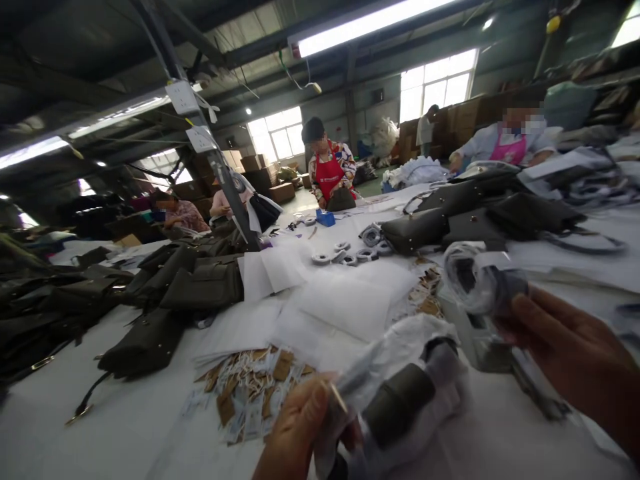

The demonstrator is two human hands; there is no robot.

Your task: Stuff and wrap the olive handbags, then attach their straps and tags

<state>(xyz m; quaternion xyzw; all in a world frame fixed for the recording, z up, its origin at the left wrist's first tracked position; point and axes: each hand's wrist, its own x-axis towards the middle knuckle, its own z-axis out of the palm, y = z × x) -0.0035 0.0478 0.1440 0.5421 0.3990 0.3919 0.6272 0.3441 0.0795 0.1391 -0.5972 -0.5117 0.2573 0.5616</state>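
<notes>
My left hand (297, 423) is closed at the bottom of the view, its thumb pressed on a dark strap (400, 403) wrapped in clear film, with a shiny metal bit by the thumb. The wrapped strap runs up to the right, with a broad dark piece showing through. On the right, my right hand (580, 350) pinches a coiled strap (467, 277) in clear plastic, held above the table. Whether the two wrapped pieces are joined, I cannot tell. Brown and white hang tags (255, 390) lie in a pile left of my left hand.
Dark bags (200, 287) are heaped on the left, and more dark bags (415, 230) lie at the back right. White sheets (345, 307) and several coiled straps (367, 255) cover the middle. A grey tray (483, 347) sits below my right hand. Across the table, people work.
</notes>
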